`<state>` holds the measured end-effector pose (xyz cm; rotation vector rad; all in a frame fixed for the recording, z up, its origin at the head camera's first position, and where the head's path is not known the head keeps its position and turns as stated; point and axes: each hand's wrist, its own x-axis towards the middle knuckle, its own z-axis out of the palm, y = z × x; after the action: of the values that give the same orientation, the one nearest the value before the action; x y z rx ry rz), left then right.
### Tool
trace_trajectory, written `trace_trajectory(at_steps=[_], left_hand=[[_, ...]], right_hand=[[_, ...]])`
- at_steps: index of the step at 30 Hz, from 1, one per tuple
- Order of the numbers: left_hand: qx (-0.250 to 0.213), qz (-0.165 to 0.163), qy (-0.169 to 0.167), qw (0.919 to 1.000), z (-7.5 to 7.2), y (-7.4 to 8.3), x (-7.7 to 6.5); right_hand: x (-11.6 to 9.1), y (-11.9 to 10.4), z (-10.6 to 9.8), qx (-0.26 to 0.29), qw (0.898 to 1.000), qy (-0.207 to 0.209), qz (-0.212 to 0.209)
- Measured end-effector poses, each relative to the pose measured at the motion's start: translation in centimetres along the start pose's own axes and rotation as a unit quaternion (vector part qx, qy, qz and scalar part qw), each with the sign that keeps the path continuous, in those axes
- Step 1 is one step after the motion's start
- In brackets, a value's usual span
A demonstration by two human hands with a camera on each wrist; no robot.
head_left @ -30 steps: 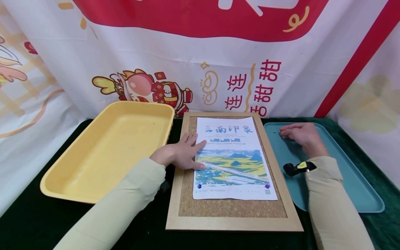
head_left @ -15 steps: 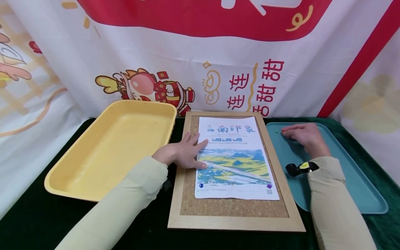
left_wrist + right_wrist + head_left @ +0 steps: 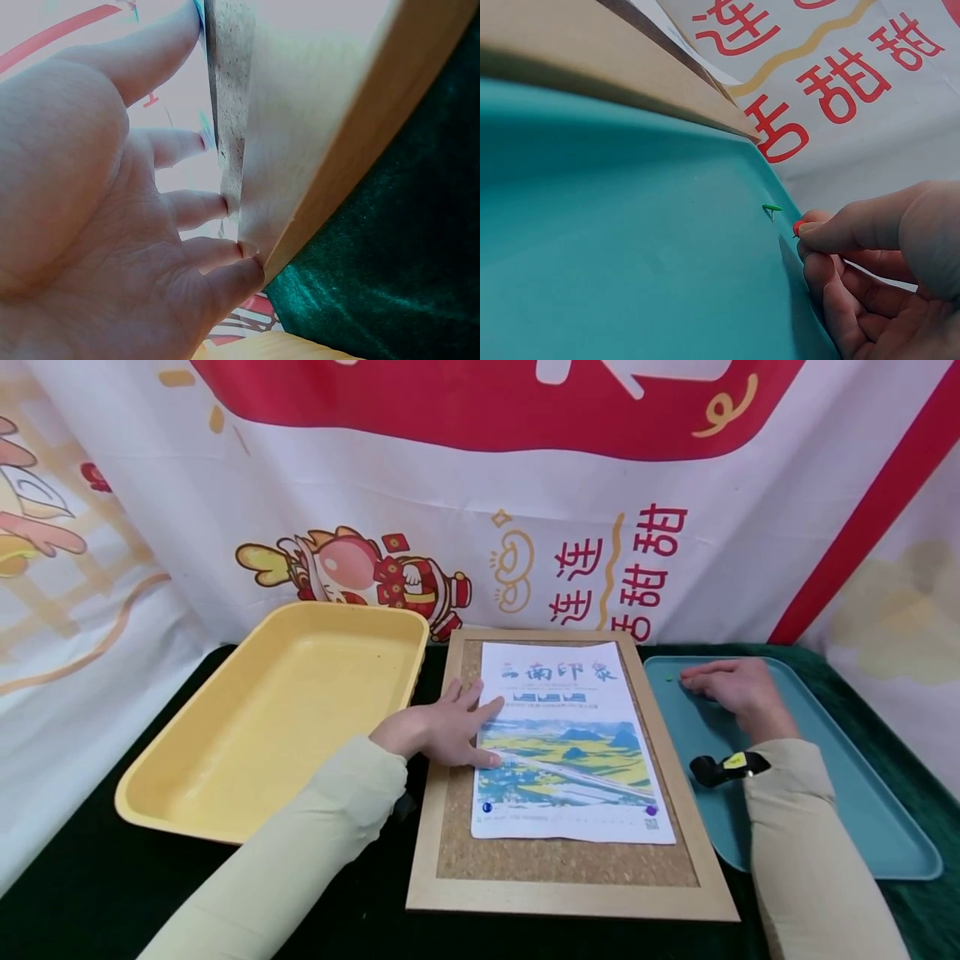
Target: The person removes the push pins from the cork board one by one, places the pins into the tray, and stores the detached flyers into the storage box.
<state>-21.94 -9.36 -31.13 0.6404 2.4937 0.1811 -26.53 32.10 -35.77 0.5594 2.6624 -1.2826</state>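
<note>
A printed poster (image 3: 570, 743) lies on a wood-framed cork board (image 3: 570, 868), with a blue thumbtack (image 3: 487, 807) at its lower left and a purple thumbtack (image 3: 651, 811) at its lower right. My left hand (image 3: 448, 731) rests with spread fingers on the board's left side, its thumb and index finger touching the poster. Over the far end of the teal tray (image 3: 847, 793), my right hand (image 3: 738, 693) pinches a red thumbtack (image 3: 799, 227) between thumb and index finger. Just beside those fingertips a green thumbtack (image 3: 772, 208) lies in the tray.
A deep yellow tray (image 3: 262, 727) stands left of the board, close to my left forearm. Dark green cloth (image 3: 337, 910) covers the table. A printed white curtain (image 3: 420, 485) hangs right behind the board and trays.
The head view has shifted slightly, so everything appears a little farther right. Both hands keep their places on the board and over the teal tray.
</note>
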Motion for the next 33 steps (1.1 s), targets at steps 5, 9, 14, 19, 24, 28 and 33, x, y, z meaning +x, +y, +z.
trace_trajectory(at_steps=[5,9,14,19,24,28,33], left_hand=[[0.0,-0.003,0.001,1.0,0.03,-0.12,-0.21],[0.0,-0.005,0.002,1.0,0.05,-0.24,-0.29],[0.003,0.0,0.002,1.0,0.11,-0.19,-0.1],[0.008,0.001,-0.003,1.0,0.12,-0.02,0.06],[0.009,0.0,-0.005,0.9999,0.05,0.13,0.04],[0.008,0.0,-0.005,1.0,0.04,0.11,0.02],[0.004,0.0,-0.004,1.0,0.07,-0.01,0.13]], right_hand=[[0.07,-0.16,0.28,-0.012,1.0,-0.002,-0.003],[0.19,-0.3,0.48,-0.021,1.0,-0.004,-0.004],[0.1,-0.29,0.38,-0.021,1.0,0.002,0.004],[-0.02,-0.08,0.23,-0.014,1.0,0.001,0.007],[-0.01,0.05,0.2,-0.018,1.0,0.004,0.002],[0.0,0.01,0.25,-0.022,1.0,0.006,-0.001],[0.03,-0.11,0.31,-0.023,1.0,0.006,-0.002]])
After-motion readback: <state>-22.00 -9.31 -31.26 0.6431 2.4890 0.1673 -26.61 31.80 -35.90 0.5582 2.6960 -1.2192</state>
